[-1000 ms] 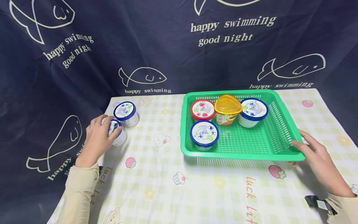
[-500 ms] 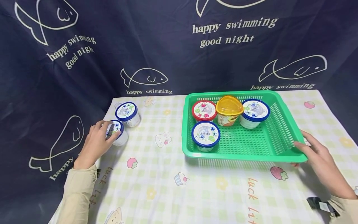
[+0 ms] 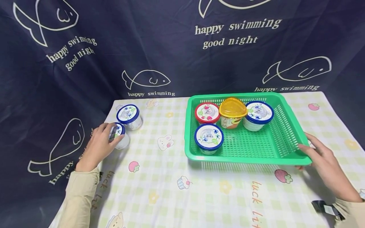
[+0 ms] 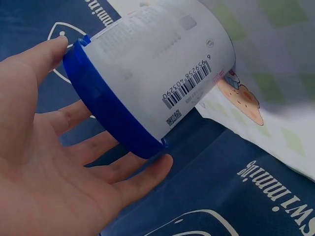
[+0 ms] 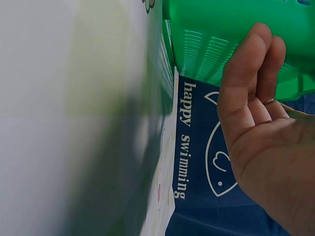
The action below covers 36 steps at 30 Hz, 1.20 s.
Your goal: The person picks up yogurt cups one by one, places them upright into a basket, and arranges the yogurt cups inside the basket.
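Note:
At the left of the head view, my left hand (image 3: 98, 145) holds a white yogurt tub (image 3: 122, 142) by its blue lid. The left wrist view shows thumb and fingers around the lid (image 4: 106, 101), with a barcode on the tub's side. Another blue-lidded tub (image 3: 129, 116) stands just behind it. My right hand (image 3: 325, 161) grips the near right corner of a green basket (image 3: 245, 160), thumb on the rim. In the right wrist view its curled fingers (image 5: 241, 73) are against the basket's outside (image 5: 206, 24).
Inside the basket are a red-lidded tub (image 3: 207, 113), a cup with a yellow lid (image 3: 232, 109) and two blue-lidded tubs, one at the back (image 3: 258, 114) and one at the front left (image 3: 209, 139). A checked cloth (image 3: 162, 190) covers the table; a dark blue curtain (image 3: 182, 47) hangs behind.
My left hand has eased slightly back on the tub, so more of its lid shows. The tub, the basket and my right hand stay put; the head view shifts slightly.

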Each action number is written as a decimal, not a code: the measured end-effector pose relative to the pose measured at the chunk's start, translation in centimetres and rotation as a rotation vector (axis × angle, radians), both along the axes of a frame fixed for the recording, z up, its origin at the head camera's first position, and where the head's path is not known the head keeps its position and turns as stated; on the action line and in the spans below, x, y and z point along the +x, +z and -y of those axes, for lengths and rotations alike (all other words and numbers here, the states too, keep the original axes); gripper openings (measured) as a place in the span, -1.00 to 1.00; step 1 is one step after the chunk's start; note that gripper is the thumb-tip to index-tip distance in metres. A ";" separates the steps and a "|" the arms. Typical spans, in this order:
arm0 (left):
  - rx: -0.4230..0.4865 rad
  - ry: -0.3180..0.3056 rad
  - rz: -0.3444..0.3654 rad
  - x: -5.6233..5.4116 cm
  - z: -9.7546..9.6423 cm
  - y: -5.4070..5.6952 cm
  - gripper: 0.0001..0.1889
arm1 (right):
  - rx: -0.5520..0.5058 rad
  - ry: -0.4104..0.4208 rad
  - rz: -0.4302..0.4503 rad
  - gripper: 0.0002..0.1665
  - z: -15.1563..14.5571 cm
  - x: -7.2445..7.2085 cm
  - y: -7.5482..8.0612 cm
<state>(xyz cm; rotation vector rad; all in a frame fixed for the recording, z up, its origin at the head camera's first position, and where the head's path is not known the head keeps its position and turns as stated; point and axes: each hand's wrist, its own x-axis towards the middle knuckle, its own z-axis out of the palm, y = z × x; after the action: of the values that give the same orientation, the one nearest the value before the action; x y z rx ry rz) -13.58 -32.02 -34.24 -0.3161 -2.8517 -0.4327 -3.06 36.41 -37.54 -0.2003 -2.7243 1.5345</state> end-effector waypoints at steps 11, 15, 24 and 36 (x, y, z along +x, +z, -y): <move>0.049 -0.010 -0.071 0.0 0.1 -0.8 -0.47 | -0.022 0.023 -0.019 -0.35 -0.1 0.0 -0.1; 0.068 0.006 -0.057 0.2 0.1 -0.6 -0.46 | -0.013 0.017 -0.014 -0.35 0.0 0.0 -0.1; 0.097 -0.020 -0.129 1.0 -0.7 0.5 -0.47 | -0.010 0.018 -0.007 -0.36 -0.3 0.1 0.0; 0.116 -0.072 -0.167 1.6 -2.2 1.8 -0.50 | -0.016 0.017 -0.014 -0.38 -0.1 0.0 -0.1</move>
<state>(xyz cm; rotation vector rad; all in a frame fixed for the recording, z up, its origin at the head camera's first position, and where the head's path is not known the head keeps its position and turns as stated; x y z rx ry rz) -11.99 -29.85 -32.41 -0.4139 -2.6466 -0.5561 -3.07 36.55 -37.65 -0.1665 -2.7103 1.5569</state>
